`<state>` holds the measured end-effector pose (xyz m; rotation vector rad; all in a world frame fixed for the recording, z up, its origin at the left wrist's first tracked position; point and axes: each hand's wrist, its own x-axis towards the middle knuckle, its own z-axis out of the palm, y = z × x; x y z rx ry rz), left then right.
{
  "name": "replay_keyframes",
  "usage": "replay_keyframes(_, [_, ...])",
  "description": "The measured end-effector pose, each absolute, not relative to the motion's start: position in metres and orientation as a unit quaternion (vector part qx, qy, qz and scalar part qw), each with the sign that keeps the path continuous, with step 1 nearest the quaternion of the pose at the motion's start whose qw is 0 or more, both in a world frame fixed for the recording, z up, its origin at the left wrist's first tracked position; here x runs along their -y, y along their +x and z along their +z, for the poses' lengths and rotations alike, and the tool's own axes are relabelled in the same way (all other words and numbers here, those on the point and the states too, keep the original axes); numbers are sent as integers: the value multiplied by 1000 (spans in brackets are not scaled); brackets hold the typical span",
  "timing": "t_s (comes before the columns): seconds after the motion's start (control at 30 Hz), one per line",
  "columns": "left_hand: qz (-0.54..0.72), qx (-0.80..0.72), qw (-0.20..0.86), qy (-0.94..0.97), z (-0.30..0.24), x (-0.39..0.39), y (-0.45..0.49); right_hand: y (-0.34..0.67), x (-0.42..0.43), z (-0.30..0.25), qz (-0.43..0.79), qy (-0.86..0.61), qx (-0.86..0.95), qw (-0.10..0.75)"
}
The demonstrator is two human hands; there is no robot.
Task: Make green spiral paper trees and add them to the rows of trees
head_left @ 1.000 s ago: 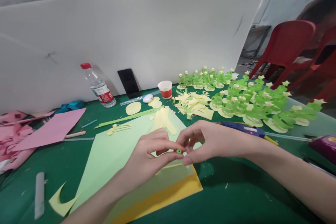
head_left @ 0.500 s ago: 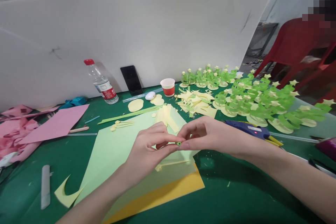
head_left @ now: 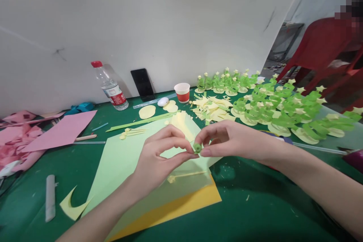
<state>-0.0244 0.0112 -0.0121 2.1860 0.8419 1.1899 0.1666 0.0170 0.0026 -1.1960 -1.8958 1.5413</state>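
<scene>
Over a pale green sheet (head_left: pixel 124 159) on the counter (head_left: pixel 255 211), the left hand (head_left: pixel 159 159) and right hand (head_left: pixel 227 141) meet, each grip pinching the small rolled green strip (head_left: pixel 197 147) held midway between them, finished paper trees (head_left: pixel 278 111) beyond the right grip.

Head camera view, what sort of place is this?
Probably a paper-craft workbench, maybe a small workshop: rows of finished green paper trees stand on the green table, yellow paper offcuts lie beside them, and the left hand and right hand pinch a green paper coil.
</scene>
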Motion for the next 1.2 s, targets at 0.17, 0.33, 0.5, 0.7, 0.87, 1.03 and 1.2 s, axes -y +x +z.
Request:
replay_keyframes(0.17, [453, -292, 238, 808, -11, -9, -26, 178, -21, 4, 518, -451, 696, 208])
replay_keyframes(0.33, [459, -275, 230, 813, -12, -10, -28, 179, -19, 8, 519, -456, 692, 209])
replay_keyframes(0.5, [460, -269, 227, 815, -14, -11, -28, 170, -10, 18, 531, -456, 681, 217])
replay_keyframes(0.7, [452, -268, 209, 825, -15, -10, -26, 158, -6, 15, 547, -460, 649, 262])
replay_keyframes(0.87, [477, -286, 252, 792, -17, -10, -25, 155, -8, 7, 565, -451, 614, 318])
replay_keyframes(1.03, [484, -326, 318, 747, -14, -8, -24, 154, -8, 8, 585, -436, 586, 354])
replay_keyframes(1.2, [466, -331, 317, 757, -11, -6, -21, 153, -6, 7, 619, -412, 571, 347])
